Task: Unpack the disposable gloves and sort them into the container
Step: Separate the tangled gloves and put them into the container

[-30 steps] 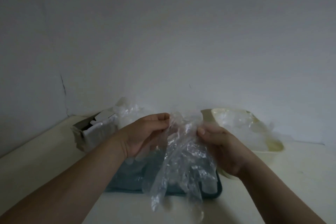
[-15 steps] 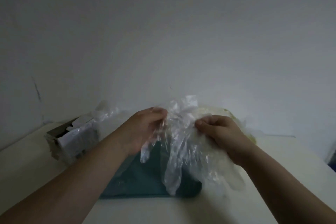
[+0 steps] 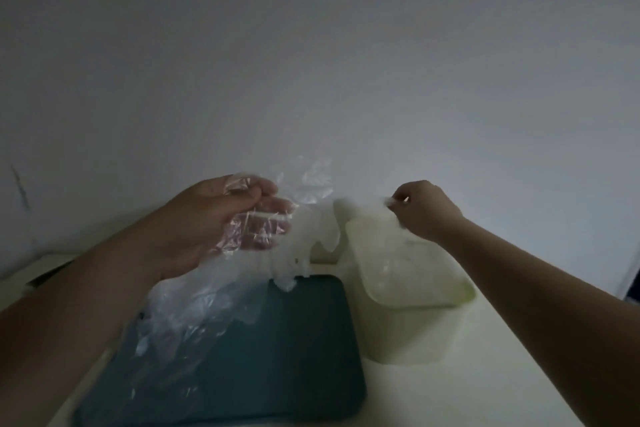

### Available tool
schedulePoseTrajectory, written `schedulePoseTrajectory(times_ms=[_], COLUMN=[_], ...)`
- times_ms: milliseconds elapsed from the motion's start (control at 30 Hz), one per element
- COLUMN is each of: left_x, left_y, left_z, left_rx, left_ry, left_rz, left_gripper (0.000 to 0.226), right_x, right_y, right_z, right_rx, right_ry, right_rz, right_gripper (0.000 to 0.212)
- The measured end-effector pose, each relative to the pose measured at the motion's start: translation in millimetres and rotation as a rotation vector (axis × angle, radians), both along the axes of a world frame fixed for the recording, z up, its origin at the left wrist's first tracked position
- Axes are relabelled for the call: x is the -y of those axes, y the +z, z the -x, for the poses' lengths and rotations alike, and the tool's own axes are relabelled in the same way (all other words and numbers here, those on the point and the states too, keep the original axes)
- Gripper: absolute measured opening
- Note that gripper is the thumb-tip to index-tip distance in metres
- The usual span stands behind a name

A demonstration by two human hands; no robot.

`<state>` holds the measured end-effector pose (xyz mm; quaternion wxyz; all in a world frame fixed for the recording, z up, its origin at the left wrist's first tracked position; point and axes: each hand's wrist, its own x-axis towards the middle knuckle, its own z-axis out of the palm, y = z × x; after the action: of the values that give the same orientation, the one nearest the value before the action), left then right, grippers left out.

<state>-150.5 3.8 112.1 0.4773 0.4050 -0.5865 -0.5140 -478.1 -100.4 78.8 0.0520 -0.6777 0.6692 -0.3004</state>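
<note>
My right hand (image 3: pixel 424 210) pinches one clear glove (image 3: pixel 387 200) by its edge. It hangs long axis down, directly over the cream container (image 3: pixel 460 291), which is nearer this grip. My left hand (image 3: pixel 214 222) clutches the remaining gloves (image 3: pixel 207 302), which trail onto the teal tray (image 3: pixel 304 357). Half a second ago both hands met on one bunch; now they are well apart.

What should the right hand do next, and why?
Probably lower and let go: the right hand pinches one glove right over the open container, while the left hand holds a bunch of gloves above the teal mat.
</note>
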Motion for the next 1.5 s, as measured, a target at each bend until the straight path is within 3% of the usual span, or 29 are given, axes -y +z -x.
schedulePoseTrajectory(times_ms=[67,233,300,367,433,500,600,700,833,1033,1100,1300,1400,1500], left_x=[-3,9,27,49,76,100,129,142,139,134,133,118,102,85], left_y=[10,27,28,23,11,-5,-31,-49,-61,-63,-64,-71,-77,-81], left_z=[3,37,60,83,111,132,158,176,192,176,160,126,115,97], left_rx=[0.014,0.01,0.032,0.071,0.087,0.141,0.232,0.255,0.272,0.162,0.14,0.113,0.134,0.206], left_ry=[-0.084,-0.221,-0.22,-0.186,-0.125,-0.045,0.045,0.14,0.24,0.333,0.345,0.281,0.25,0.251], left_rz=[0.003,0.012,0.019,0.016,-0.016,-0.032,-0.092,-0.153,-0.172,-0.17,-0.137,-0.141,-0.116,-0.063], left_gripper=[0.022,0.018,0.016,0.016,0.015,0.012,0.007,0.012,0.007,0.034,0.037,0.028,0.019,0.017], right_x=[10,21,21,21,20,15,-5,-31,-51,-27,-17,3,0,-8], right_y=[-7,-33,-32,-22,-11,-5,7,12,-6,-38,-44,-74,-71,-43], right_z=[-1,1,7,13,29,45,63,60,23,-18,-24,-29,-35,-44], right_rx=[-0.127,-0.153,0.019,0.316,0.472,0.446,0.442,0.3,0.183,-0.161,-0.357,-0.678,-0.755,-0.713], right_ry=[-0.063,-0.018,0.043,0.072,0.037,-0.006,-0.069,0.058,0.306,0.297,0.333,0.312,0.29,0.264], right_rz=[0.007,-0.111,-0.131,-0.118,-0.055,0.042,0.185,0.164,-0.199,-0.529,-0.557,-0.692,-0.685,-0.603], right_gripper=[0.024,0.012,0.012,0.027,0.036,0.047,0.046,0.05,0.062,0.066,0.061,0.054,0.051,0.041])
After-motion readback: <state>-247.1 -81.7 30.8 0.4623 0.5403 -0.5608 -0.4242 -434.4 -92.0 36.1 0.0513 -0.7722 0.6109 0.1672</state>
